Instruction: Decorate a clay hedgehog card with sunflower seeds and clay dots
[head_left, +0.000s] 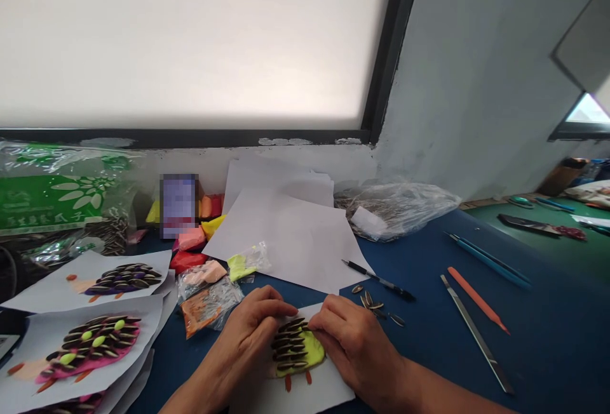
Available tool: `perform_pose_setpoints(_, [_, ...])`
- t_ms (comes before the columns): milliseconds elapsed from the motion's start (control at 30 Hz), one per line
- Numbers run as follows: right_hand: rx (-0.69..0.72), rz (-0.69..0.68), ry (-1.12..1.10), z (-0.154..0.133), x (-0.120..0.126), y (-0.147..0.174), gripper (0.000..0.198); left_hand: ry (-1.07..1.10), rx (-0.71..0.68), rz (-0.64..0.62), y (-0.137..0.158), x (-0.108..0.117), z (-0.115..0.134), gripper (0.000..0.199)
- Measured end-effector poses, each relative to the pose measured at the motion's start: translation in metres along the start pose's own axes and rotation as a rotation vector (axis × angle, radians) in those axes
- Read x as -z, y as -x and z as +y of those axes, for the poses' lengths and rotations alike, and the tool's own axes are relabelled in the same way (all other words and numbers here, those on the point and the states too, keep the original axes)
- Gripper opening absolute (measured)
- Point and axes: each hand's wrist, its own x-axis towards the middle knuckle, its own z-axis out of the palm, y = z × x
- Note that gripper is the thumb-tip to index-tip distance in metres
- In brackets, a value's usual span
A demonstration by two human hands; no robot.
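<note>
A hedgehog-like figure of yellow-green clay [314,348] lies on a white paper sheet [305,395] in front of me. Rows of dark striped sunflower seeds [290,345] cover its left part, and two orange-brown feet stick out below. My left hand [257,325] rests at the figure's upper left, thumb and forefinger apart beside the seeds, holding nothing I can see. At the upper right edge, my right hand [355,338] pinches a sunflower seed against the clay, mostly hidden by the fingertips. Several loose seeds [369,301] lie just beyond that hand.
Finished seed-and-clay pictures [90,344] are stacked at left. Clay packets [204,303] and blank paper [286,230] lie behind my hands. A black pen [381,280], an orange tool [476,300], a metal blade [476,334] and blue tweezers [486,258] are at right. A plastic bag [405,207] sits by the wall.
</note>
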Motion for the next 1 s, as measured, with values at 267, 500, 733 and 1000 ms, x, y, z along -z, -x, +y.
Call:
perform_pose_setpoints(267, [0.020, -0.004, 0.063, 0.001, -0.003, 0.001, 0.019, -0.026, -0.001, -0.013, 0.001, 0.001, 0.000, 0.039])
perform_pose_setpoints(500, [0.085, 0.009, 0.183, 0.003, -0.006, -0.001, 0.019, -0.005, 0.004, -0.003, 0.001, -0.001, -0.002, 0.037])
perform_pose_setpoints(733, [0.161, 0.020, 0.278, 0.002, -0.005, -0.003, 0.020, 0.005, -0.029, 0.034, 0.000, -0.005, -0.008, 0.037])
perform_pose_setpoints(1000, [0.165, -0.015, 0.305, 0.002, -0.005, -0.004, 0.020, -0.012, -0.047, 0.037, -0.001, -0.006, -0.013, 0.038])
